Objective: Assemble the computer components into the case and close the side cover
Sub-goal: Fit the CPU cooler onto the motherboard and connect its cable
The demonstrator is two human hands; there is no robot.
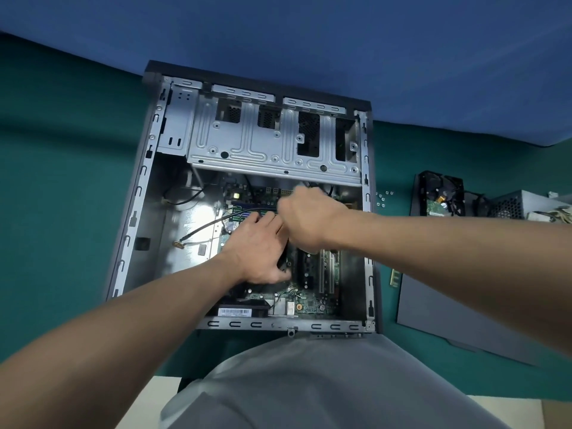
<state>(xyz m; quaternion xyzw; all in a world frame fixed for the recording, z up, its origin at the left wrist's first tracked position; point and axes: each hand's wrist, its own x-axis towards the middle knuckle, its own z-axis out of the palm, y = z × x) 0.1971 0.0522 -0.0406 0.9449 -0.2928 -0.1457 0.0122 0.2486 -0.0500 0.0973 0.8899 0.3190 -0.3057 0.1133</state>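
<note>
Inside the grey metal case (145,187), the flat left hand (257,243) should press the black block (286,261) evenly; whether the right hand (306,221) grips anything is unclear.

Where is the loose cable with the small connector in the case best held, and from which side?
Probably pinch the cable just behind its connector, coming from above on the left: that end lies free on the bare case floor.

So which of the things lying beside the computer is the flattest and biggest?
The dark grey side cover, lying flat nearest the person; the hard drive and power supply behind it are boxy and smaller.
</note>
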